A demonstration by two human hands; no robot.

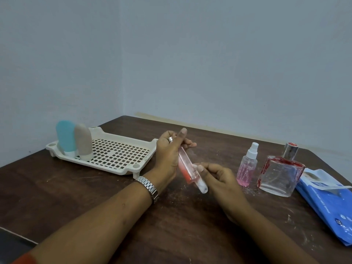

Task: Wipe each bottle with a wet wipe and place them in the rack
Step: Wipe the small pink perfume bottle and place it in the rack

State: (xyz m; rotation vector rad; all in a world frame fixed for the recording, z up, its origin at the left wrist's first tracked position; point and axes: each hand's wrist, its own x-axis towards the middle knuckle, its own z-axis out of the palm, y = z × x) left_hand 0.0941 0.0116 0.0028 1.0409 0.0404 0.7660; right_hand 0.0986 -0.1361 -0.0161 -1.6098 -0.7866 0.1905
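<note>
Against blue walls (219,58), a scuffed table (186,231) — dusty — bears the rack (122,153).

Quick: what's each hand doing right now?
Left hand: grips the pink bottle.
Right hand: fingers curled, pinching that bottle's lower end.

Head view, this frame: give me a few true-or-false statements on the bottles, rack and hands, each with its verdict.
1. A blue bottle and a beige bottle stand in the rack. True.
2. The left hand grips the slim pink bottle. True.
3. The spray bottle is in the rack. False: it stands on the table, next to the square glass bottle.
4. The right hand holds nothing. False: it pinches a wet wipe at the slim pink bottle's lower end.
5. The square glass bottle has red smears. True.
</note>
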